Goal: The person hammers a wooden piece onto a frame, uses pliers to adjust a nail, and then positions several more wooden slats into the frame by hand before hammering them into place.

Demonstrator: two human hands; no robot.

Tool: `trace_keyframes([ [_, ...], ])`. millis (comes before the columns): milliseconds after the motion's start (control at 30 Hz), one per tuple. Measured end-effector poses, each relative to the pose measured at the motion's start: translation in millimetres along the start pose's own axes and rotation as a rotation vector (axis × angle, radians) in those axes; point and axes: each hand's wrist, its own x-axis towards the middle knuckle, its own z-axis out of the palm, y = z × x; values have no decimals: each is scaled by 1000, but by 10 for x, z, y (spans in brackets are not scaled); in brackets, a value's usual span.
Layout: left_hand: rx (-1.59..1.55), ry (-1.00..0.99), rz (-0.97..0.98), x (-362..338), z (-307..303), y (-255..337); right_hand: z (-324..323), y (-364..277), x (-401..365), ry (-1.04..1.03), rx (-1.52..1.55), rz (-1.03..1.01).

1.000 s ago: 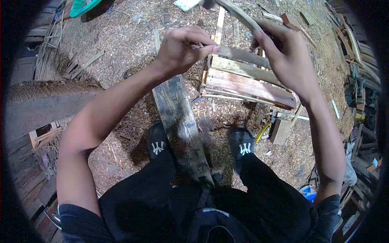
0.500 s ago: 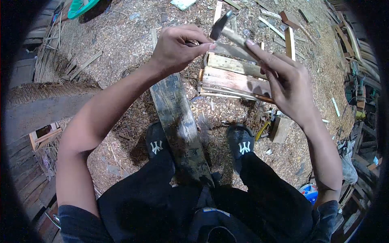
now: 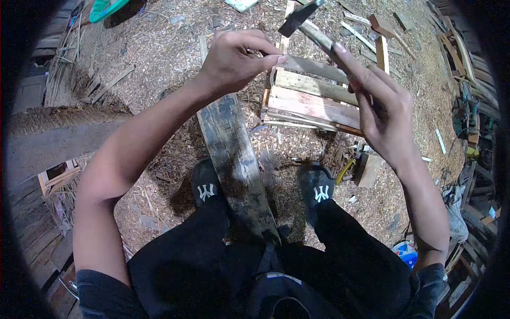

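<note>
My right hand (image 3: 380, 101) is closed around the handle of a hammer (image 3: 314, 33), its index finger lying along the handle. The dark hammer head stands above and to the right of my left fingertips. My left hand (image 3: 241, 58) pinches thumb and forefinger together at the left end of a thin grey wooden strip (image 3: 313, 68); what the fingertips grip is too small to make out. Below the hands lies a stack of nailed slats (image 3: 313, 103), some pale, one reddish. A worn plank (image 3: 234, 159) runs from under my left wrist back between my feet.
Wood shavings cover the ground (image 3: 159, 64). Scrap pieces lie at the upper right, near a brown block (image 3: 380, 24). A yellow-handled tool (image 3: 345, 169) rests beside a wood block (image 3: 368, 170). A thick timber (image 3: 69, 141) juts in from the left, and a green object (image 3: 106, 9) is at the top.
The hammer head has lifted up and away from my left fingertips, with my right hand shifting slightly right. My left hand keeps its pinch in nearly the same place.
</note>
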Motion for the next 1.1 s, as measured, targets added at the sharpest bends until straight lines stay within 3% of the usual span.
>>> trace_keyframes([
  [167,75,-22,53,27,-47,32,91,98,-38,-120,12,63],
  [233,74,-20,51,21,-45,42,52,86,-12,35,21,-11],
  [300,74,-19,53,20,-39,29,36,43,-16,53,16,-35],
  [367,93,-17,69,26,-41,-8,35,6,-40,-217,-58,93],
  [433,84,-12,64,35,-31,7,45,67,-34,-215,-52,112],
  [533,83,-19,47,19,-37,45,40,19,-13,65,81,-4],
  [567,97,-28,46,24,-47,58,43,8,-24,65,81,-5],
  [633,106,-21,66,19,-43,32,69,3,-44,-136,-109,9],
  [800,71,-22,32,5,-38,53,9,27,-19,-1,4,30],
  [933,113,-32,47,37,-58,45,82,24,-40,-134,-92,-4],
  [1100,170,-31,73,52,-69,69,26,4,-9,-7,19,-1],
])
